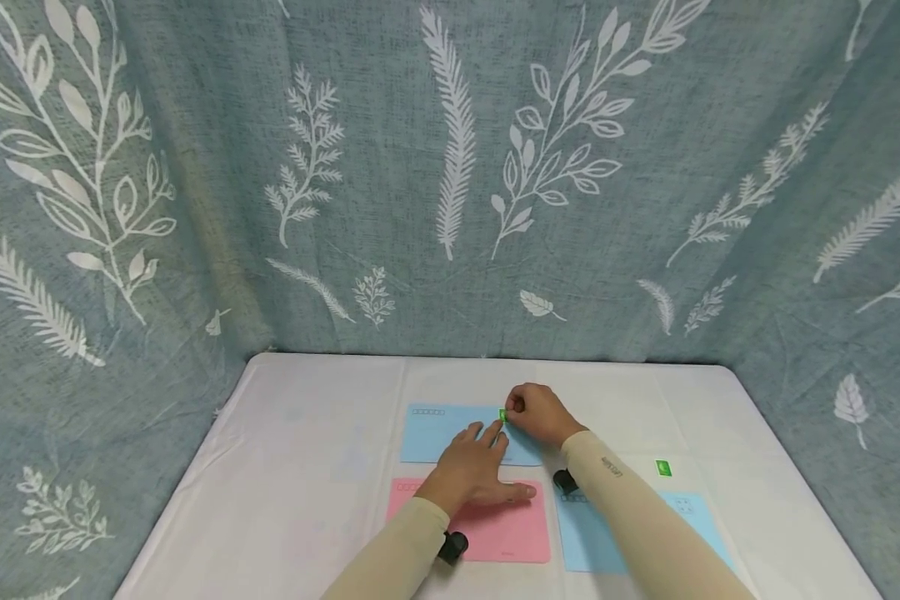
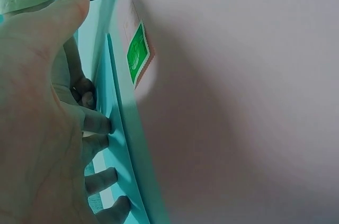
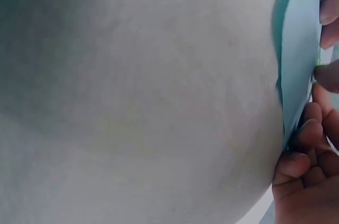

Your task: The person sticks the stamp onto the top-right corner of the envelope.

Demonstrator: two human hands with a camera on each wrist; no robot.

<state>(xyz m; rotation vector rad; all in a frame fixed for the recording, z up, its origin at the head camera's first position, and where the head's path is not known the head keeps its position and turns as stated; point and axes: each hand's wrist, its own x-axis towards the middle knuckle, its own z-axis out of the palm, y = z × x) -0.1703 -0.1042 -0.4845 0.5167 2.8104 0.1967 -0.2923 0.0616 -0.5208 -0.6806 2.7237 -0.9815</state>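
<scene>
A blue envelope (image 1: pixel 442 429) lies at the back of the table, with a small green stamp (image 1: pixel 503 415) at its upper right corner. My left hand (image 1: pixel 471 468) rests on it with fingers spread, a fingertip beside the stamp. My right hand (image 1: pixel 542 414) has curled fingers and pinches the stamp's right edge between thumb and forefinger; the fingertips partly cover it. A pink envelope (image 1: pixel 502 533) lies below my left palm and thumb. Another green stamp (image 2: pixel 139 54) shows near its edge in the left wrist view. The right wrist view shows the blue envelope (image 3: pixel 299 49) edge-on.
A second blue envelope (image 1: pixel 592 542) lies at the front right, partly under my right forearm. Beyond it a loose green stamp (image 1: pixel 663 468) lies on the white tablecloth (image 1: pixel 307 467). A leaf-patterned curtain (image 1: pixel 390 167) hangs behind and beside the table.
</scene>
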